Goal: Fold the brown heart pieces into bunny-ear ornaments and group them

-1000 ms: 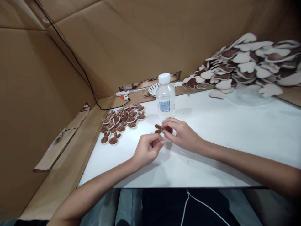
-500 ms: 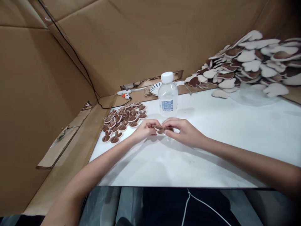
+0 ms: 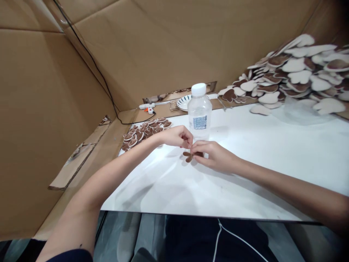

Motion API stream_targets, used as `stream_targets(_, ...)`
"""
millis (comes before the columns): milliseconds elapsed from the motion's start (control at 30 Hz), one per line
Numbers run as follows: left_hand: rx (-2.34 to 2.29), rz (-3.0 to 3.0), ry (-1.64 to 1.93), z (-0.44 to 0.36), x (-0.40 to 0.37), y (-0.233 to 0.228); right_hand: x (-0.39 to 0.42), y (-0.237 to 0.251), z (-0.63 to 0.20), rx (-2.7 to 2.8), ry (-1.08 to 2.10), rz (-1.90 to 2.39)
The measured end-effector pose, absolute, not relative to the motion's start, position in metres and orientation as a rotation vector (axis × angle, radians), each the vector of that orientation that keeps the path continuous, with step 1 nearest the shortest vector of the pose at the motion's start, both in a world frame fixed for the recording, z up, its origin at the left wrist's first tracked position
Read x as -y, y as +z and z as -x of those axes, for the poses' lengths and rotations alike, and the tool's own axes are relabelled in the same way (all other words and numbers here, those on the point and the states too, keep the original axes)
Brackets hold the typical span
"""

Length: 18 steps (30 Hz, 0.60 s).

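White tabletop (image 3: 245,163): bottle (image 3: 199,116) label blurred, right hand (image 3: 215,157) pinching brown piece (image 3: 188,156)

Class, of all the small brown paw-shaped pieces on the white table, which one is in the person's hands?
The lone brown piece under the right hand, before the bottle; the others lie heaped at left.

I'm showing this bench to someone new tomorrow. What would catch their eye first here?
Likely the two hands meeting mid-table: the right hand pinches a small brown piece against the white table, the left hand just above it. Behind them stands a clear water bottle. A big heap of brown-and-cream cutouts fills the far right corner.
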State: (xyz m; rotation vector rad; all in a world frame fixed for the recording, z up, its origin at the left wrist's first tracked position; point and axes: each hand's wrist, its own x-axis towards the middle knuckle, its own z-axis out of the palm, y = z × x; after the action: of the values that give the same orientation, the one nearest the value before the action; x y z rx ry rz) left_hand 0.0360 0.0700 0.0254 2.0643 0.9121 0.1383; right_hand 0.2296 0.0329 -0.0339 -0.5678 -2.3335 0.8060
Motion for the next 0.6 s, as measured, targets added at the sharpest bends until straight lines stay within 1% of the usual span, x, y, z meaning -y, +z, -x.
stream_targets(167,-1.033,-2.122,0.303,-0.042,-0.05,0.026,-0.031,-0.035,-0.227,2.262,0.817,0.671)
stream_targets(333,-1.269,-2.243,0.467,-0.048,-0.017,0.019,-0.028,-0.035,-0.225,2.223,0.774,0.798)
stream_targets(467,-1.363,-2.577,0.613,-0.055,0.006,0.004,-0.026,-0.035,-0.224,2.191,0.749,0.827)
stream_targets(600,-1.446,-3.087,0.591,-0.059,0.02,-0.014,-0.024,-0.034,-0.224,2.141,0.745,0.843)
